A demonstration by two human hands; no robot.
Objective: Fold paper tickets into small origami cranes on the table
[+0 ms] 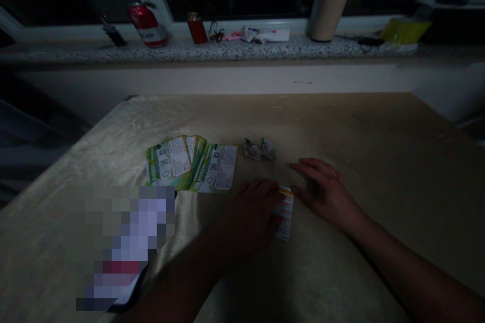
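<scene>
A small printed leaflet (286, 212) with orange and dark text lies on the table in front of me. My left hand (252, 212) rests over its left part, thumb and forefinger apart on the paper; the other fingers are in shadow. Just right of the leaflet, my right hand (328, 186) is open and holds nothing, its fingers stretched leftward and its thumb near the leaflet's upper corner. Beyond my hands sit two crumpled wrappers, a left one (252, 148) and a right one (268, 149). Green leaflets with printed codes (214, 167) lie fanned out to the left.
A phone with a blurred screen (136, 247) lies near my left forearm. The pale cloth-covered table (359, 126) reaches toward a speckled windowsill (223, 52). On the sill stand a red can (147, 25), a red lighter-like object (197, 29) and a tall beige cylinder (333, 2).
</scene>
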